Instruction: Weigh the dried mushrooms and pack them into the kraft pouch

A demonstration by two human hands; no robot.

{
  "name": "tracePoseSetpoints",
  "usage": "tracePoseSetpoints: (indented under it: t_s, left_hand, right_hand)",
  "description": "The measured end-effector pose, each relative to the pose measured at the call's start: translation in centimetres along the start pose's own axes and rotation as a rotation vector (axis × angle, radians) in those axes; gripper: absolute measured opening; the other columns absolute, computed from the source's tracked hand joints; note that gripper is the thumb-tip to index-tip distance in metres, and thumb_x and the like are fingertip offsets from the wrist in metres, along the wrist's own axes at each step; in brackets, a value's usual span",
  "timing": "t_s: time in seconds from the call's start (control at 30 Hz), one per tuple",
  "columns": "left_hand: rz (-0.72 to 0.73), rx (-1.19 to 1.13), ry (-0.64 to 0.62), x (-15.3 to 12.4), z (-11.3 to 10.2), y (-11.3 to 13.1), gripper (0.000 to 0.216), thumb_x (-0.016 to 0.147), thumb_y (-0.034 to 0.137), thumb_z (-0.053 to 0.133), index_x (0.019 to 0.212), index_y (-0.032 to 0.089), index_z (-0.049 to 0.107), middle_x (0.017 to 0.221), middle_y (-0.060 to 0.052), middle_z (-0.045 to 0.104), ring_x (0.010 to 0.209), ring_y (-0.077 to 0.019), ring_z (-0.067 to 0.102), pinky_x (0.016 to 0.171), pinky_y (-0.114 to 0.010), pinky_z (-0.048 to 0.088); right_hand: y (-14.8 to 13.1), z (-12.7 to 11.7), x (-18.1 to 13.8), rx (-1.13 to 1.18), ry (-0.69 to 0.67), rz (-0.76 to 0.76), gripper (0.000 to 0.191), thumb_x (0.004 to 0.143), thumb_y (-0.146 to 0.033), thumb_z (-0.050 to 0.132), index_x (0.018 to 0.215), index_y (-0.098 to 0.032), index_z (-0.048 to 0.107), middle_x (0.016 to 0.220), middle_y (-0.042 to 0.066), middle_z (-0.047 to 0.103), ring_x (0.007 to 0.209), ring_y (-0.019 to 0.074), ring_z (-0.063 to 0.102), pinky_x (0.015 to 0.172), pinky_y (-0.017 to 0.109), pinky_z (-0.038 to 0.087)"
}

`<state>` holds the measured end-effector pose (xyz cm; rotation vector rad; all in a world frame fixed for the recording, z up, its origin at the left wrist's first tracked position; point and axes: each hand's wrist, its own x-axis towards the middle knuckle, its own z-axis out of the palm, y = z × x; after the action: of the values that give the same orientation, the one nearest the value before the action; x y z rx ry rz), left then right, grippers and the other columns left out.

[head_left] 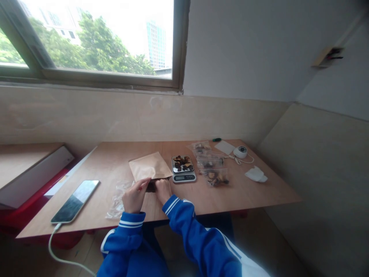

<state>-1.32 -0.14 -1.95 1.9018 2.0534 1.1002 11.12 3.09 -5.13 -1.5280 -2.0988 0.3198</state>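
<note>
My left hand [134,196] and my right hand [162,189] meet at the near edge of a brown paper bag [150,166] lying flat on the wooden table [248,192]. Both have fingers curled and pinched at the bag's mouth, where a small dark mass [151,187] shows between them; I cannot make out what it is. Right of the bag stands a small digital scale [183,168] with dark dried pieces heaped on its platform. Both sleeves are blue with white stripes.
Clear plastic bags with dried pieces [212,165] lie right of the scale. Empty clear bags [118,200] lie left of my hands. A phone [75,201] on a white cable lies at the left. A white round device [240,151], a green pen [216,139] and crumpled white paper [255,174] lie at the right.
</note>
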Motion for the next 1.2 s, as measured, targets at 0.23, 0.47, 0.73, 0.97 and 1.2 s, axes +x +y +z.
tracePoseSetpoints:
  t_s: [0.23, 0.47, 0.73, 0.97, 1.2]
  left_hand:
    - [-0.122, 0.0, -0.018, 0.8, -0.4, -0.5, 0.021, 0.082, 0.039, 0.058, 0.098, 0.033, 0.07, 0.08, 0.003, 0.072, 0.075, -0.0142, 0.066, 0.062, -0.02, 0.042]
    - [-0.155, 0.029, -0.044, 0.9, 0.2, -2.1, 0.021, 0.082, 0.041, 0.057, 0.096, 0.034, 0.07, 0.085, 0.004, 0.073, 0.077, -0.0146, 0.065, 0.063, -0.021, 0.042]
    - [-0.097, 0.016, -0.035, 0.2, 0.9, -2.8, 0.017, 0.082, 0.037, 0.056, 0.092, 0.033, 0.07, 0.097, 0.006, 0.072, 0.078, -0.0125, 0.064, 0.064, -0.019, 0.042]
    - [-0.107, -0.019, -0.074, -0.3, 0.5, -3.7, 0.019, 0.082, 0.039, 0.056, 0.093, 0.032, 0.07, 0.103, 0.005, 0.071, 0.085, -0.0157, 0.066, 0.067, -0.022, 0.044]
    - [-0.105, -0.013, -0.081, -0.4, 0.5, -3.9, 0.019, 0.081, 0.04, 0.056, 0.092, 0.033, 0.07, 0.103, 0.005, 0.071, 0.085, -0.0161, 0.065, 0.065, -0.022, 0.043]
  right_hand:
    - [0.6, -1.3, -3.5, 0.544, 0.345, -0.128, 0.019, 0.088, -0.018, 0.053, 0.1, -0.02, 0.068, 0.096, 0.006, 0.069, 0.092, 0.0175, 0.062, 0.086, 0.031, 0.05]
    - [4.1, -3.3, -5.4, 0.913, 0.497, 0.304, 0.021, 0.079, -0.032, 0.064, 0.093, -0.016, 0.065, 0.093, 0.008, 0.071, 0.087, 0.0208, 0.067, 0.079, 0.033, 0.054]
    - [10.6, -2.2, -1.4, 0.122, 0.521, 0.209, 0.015, 0.084, -0.018, 0.055, 0.089, -0.018, 0.069, 0.09, 0.009, 0.068, 0.09, 0.0195, 0.061, 0.084, 0.032, 0.047]
    - [10.5, -1.3, 0.2, -0.238, 0.359, 0.115, 0.024, 0.089, -0.012, 0.045, 0.096, -0.016, 0.068, 0.112, 0.013, 0.064, 0.106, 0.0266, 0.05, 0.089, 0.041, 0.04]
    - [10.8, -1.5, -1.0, -0.252, 0.326, 0.156, 0.034, 0.086, -0.012, 0.045, 0.114, -0.021, 0.063, 0.128, 0.015, 0.051, 0.116, 0.0291, 0.041, 0.094, 0.045, 0.033]
